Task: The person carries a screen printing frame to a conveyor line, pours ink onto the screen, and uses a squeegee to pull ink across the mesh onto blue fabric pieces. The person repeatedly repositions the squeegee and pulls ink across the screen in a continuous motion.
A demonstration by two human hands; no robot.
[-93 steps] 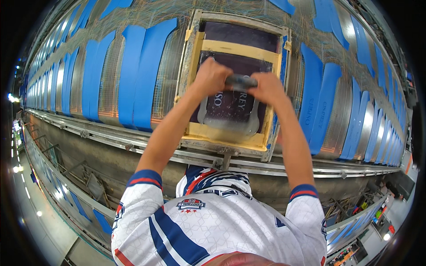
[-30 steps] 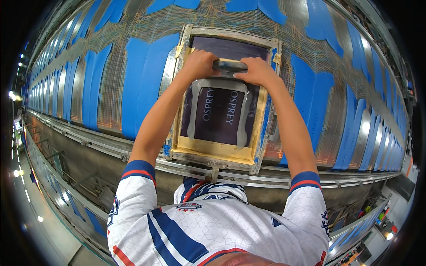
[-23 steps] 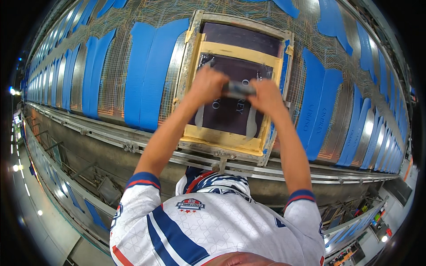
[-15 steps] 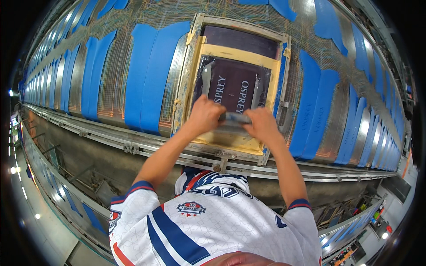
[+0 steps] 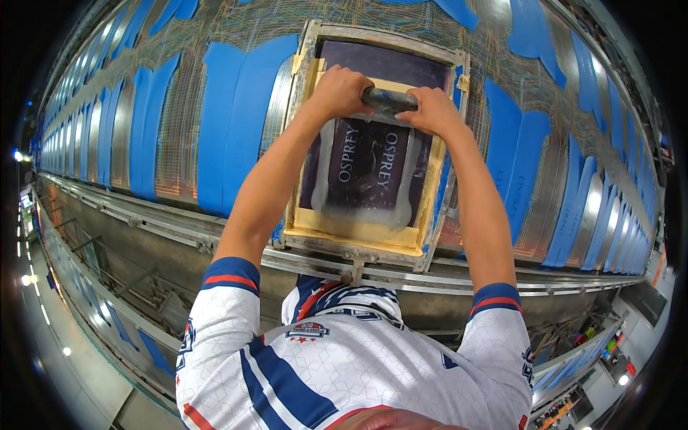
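Observation:
My left hand (image 5: 342, 92) and right hand (image 5: 435, 111) both grip a dark squeegee (image 5: 389, 100), one at each end, with fingers wrapped round it. It is at the upper part of a screen-printing frame (image 5: 453, 59), whose dark stencil (image 5: 369, 165) has pale lettering and yellow tape (image 5: 322, 222) around its edges. Smeared grey ink (image 5: 390, 215) lines the stencil's sides and near end. The frame lies on a long printing bed, with my forearms reaching over its near edge.
Rows of blue cut pieces (image 5: 236, 129) lie along the patterned metal bed (image 5: 175, 136) on both sides, more (image 5: 519, 172) at the right. A metal rail (image 5: 545, 283) runs along the near edge; a lower walkway (image 5: 100, 387) and another bed (image 5: 154, 355) show at lower left.
Half a second ago the squeegee was near the frame's near end; both hands have moved it to the far part, uncovering more grey ink below. Earlier frames show it at differing heights.

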